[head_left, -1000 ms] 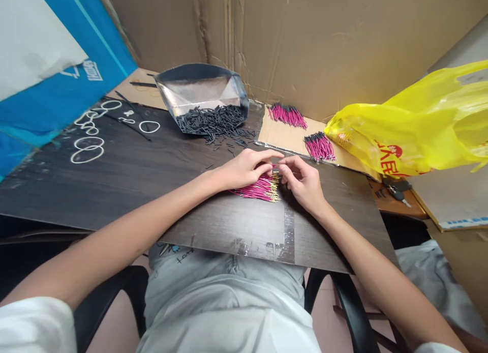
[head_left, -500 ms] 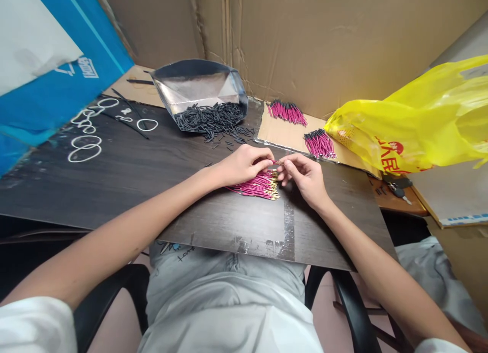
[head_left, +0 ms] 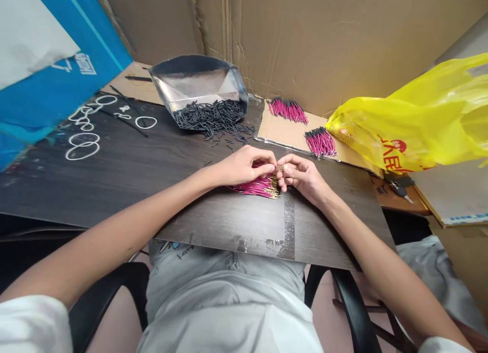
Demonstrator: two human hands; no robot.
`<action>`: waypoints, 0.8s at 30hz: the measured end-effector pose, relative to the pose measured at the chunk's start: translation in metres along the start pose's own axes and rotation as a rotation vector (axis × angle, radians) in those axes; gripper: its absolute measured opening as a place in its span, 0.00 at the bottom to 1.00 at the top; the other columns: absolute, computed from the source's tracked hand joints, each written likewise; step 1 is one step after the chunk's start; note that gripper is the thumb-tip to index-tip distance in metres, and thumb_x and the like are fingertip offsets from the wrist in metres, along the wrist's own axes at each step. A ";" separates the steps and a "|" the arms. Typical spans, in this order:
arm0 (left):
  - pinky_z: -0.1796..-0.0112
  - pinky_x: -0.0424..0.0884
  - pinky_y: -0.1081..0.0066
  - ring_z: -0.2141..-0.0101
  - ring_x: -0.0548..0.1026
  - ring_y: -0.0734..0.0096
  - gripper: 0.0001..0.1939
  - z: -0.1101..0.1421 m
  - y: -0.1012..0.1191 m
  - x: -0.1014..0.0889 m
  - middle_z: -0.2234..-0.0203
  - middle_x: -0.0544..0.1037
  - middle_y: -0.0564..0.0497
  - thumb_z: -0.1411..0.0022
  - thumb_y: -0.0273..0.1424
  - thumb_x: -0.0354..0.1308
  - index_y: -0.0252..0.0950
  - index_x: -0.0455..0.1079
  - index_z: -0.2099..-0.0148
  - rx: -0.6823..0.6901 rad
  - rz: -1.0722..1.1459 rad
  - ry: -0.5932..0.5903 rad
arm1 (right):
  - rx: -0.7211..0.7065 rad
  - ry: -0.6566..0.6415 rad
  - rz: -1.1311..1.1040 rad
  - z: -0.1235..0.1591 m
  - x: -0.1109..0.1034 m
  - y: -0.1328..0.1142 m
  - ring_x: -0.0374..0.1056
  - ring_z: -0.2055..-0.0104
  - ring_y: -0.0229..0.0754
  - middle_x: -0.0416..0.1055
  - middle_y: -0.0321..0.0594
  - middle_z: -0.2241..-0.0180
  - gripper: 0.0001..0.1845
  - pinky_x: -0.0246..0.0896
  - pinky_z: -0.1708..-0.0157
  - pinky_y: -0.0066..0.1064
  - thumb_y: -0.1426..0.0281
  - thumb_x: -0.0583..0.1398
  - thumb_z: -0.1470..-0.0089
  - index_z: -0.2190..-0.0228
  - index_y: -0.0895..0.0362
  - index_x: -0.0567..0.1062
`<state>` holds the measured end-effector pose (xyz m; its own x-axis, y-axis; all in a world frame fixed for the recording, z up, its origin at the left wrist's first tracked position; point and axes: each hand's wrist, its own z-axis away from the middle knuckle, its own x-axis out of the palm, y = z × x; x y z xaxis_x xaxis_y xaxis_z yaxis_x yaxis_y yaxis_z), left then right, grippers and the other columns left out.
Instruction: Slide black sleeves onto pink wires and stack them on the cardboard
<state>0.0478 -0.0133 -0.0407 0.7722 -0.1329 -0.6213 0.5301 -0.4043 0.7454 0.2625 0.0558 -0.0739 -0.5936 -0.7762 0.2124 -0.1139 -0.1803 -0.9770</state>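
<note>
On the dark wood-grain board (head_left: 114,180) across your lap, your left hand (head_left: 244,166) rests on a fanned pile of pink wires with gold tips (head_left: 259,186). Your right hand (head_left: 301,174) meets it, both sets of fingertips pinched on one gold-tipped wire just above the pile's right end.

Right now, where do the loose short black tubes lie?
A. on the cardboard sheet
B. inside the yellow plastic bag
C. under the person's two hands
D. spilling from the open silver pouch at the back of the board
D: the black tubes spill from the silver pouch onto the dark board.
</note>
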 end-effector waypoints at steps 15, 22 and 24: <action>0.70 0.62 0.72 0.74 0.65 0.75 0.09 -0.006 -0.020 -0.019 0.75 0.69 0.54 0.31 0.34 0.55 0.34 0.70 0.63 -0.036 0.121 0.405 | -0.136 0.175 0.105 0.003 0.009 -0.002 0.65 0.75 0.34 0.69 0.34 0.70 0.15 0.63 0.79 0.27 0.57 0.68 0.42 0.61 0.54 0.75; 0.70 0.61 0.74 0.74 0.62 0.76 0.09 0.001 -0.066 -0.056 0.77 0.66 0.56 0.32 0.33 0.53 0.35 0.65 0.65 -0.110 0.039 0.749 | -0.169 0.093 0.755 -0.047 0.024 -0.015 0.69 0.71 0.39 0.74 0.38 0.67 0.11 0.64 0.70 0.31 0.62 0.63 0.39 0.58 0.56 0.76; 0.69 0.62 0.75 0.74 0.63 0.76 0.08 0.002 -0.075 -0.060 0.77 0.67 0.55 0.33 0.32 0.53 0.35 0.66 0.65 -0.117 0.036 0.790 | -0.192 0.092 1.086 -0.071 0.033 -0.022 0.71 0.66 0.42 0.77 0.41 0.63 0.07 0.64 0.64 0.34 0.67 0.62 0.39 0.60 0.56 0.77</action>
<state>-0.0386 0.0226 -0.0598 0.7864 0.5537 -0.2739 0.4993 -0.3086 0.8096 0.1889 0.0765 -0.0468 -0.5090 -0.4157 -0.7537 0.3861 0.6724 -0.6315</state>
